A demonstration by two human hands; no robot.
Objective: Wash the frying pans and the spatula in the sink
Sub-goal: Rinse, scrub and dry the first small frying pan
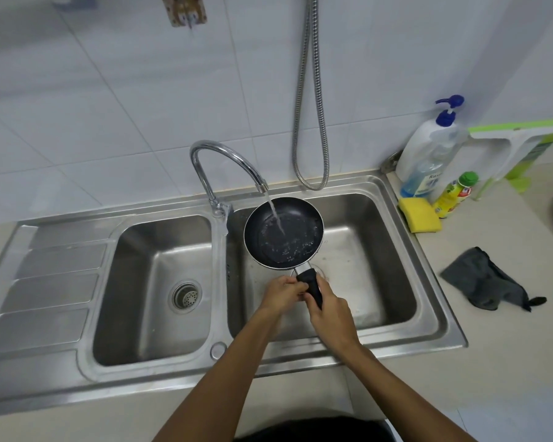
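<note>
Entry, head view, read left to right.

Sink (332, 186): double, steel, set in the desk (508, 237). The left basin (154, 320) holds only its drain strainer (186, 295). The faucet (205, 154) rises from the divider and its spout arcs right, with a water stream (276, 218) running.

Frying pan (284, 234): held over the right basin, far of both hands, inner face up, with the stream landing inside it. Droplets or foam lie on the dark coating. I can't tell which.

Handle (312, 287): this is the pan's long axis. It runs from the bowl toward me, near and slightly right.

Left grip (283, 290): fingers curled in against the handle's left side, close to the bowl. I can't tell whether it is rubbing or steadying.

Right grip (328, 309): wrapped round the near end of the handle and carrying the pan.

Judgement: rinse of one pan is under way. I see no second pan or spatula. The right grip controls tilt and the left sits nearer the bowl, so any wipe inside would fall to the left, reaching far along the axis.

Right of the sink on the desk: yellow sponge (420, 215), pump soap bottle (428, 154), green-capped bottle (455, 194), and a grey cloth (489, 282) nearer me. The sponge is well apart from both grips, and the right hand is busy.
</note>
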